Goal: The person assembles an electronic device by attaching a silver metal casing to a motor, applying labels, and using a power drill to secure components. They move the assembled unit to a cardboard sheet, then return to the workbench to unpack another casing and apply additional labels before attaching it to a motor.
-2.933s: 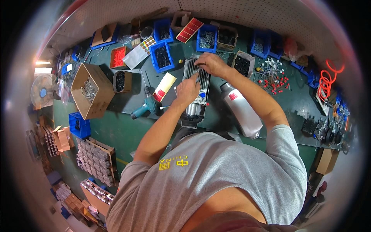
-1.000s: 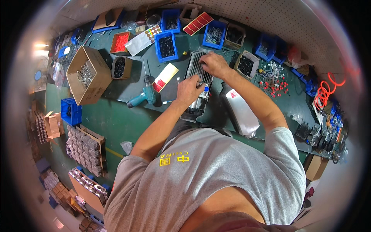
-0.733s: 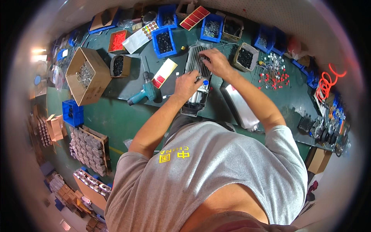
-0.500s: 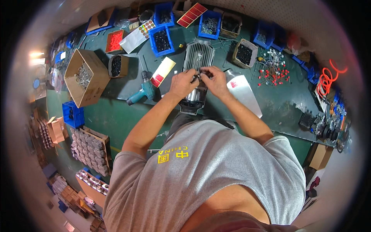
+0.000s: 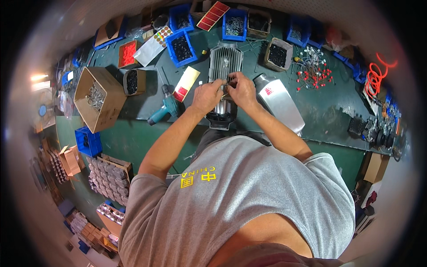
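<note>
An elongated metal housing [image 5: 215, 60] with a ribbed, shiny inside lies lengthwise in front of me; a clear bulb-like part [image 5: 226, 62] shows in its far half. Over its middle my left hand [image 5: 207, 96] and my right hand [image 5: 243, 92] meet, fingertips pinched close together. Something small and dark sits between them, too hidden to name. A smooth silver cover [image 5: 284, 104] with a red label rests right of my right hand. Left of my left hand lie a teal cordless drill [image 5: 168, 106] and a yellow-and-red sheet [image 5: 187, 83].
Blue bins [image 5: 181, 48] and small boxes of parts line the far side of the bench [image 5: 320, 113]. A cardboard carton [image 5: 106, 100] stands at the left edge. Red-tipped wires [image 5: 313, 73] lie in a heap at right, before a coiled orange hose [image 5: 376, 80].
The view has shifted slightly. Both hands stay at the middle of the housing, with small changes in the fingers; the right fingers look a little more raised.
</note>
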Demonstrator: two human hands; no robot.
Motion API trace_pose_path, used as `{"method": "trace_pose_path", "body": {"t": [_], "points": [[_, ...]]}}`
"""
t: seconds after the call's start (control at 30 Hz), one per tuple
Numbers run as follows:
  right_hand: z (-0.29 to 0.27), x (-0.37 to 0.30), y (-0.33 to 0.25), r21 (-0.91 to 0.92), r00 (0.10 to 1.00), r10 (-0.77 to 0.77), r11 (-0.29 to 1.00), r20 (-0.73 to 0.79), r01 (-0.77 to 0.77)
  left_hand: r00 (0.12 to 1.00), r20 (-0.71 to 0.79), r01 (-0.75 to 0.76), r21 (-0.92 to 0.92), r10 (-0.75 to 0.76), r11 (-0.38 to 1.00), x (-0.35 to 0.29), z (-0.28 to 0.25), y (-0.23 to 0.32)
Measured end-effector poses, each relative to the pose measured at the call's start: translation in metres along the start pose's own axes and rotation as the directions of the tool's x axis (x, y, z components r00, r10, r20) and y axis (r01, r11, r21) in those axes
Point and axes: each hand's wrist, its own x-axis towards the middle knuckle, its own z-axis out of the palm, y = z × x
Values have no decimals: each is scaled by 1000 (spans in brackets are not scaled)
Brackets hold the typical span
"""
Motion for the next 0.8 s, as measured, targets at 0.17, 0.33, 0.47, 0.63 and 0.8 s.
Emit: {"method": "trace_pose_path", "body": {"t": [0.17, 0.33, 0.47, 0.63, 0.8], "points": [[2, -3, 6, 52, 999, -42, 998, -13, 43, 998, 16, -60, 55, 59, 997, 2, 5, -9], [5, 0, 16, 59, 990, -134, 989, -38, 136, 997, 64, -52, 76, 48, 996, 5, -1, -8], [4, 0, 15, 130, 999, -39, 991, -19, 41, 999, 49, -14, -37, 16, 999, 4, -2, -11], [4, 3, 18, 207, 997, 77, 976, -21, -71, 990, 55, 141, -339, -130, 930, -5, 0, -18], [7, 4, 14, 123, 987, 152, 982, -50, -145, 990, -38, 107, -420, -135, 901, -19, 9, -25]]}}
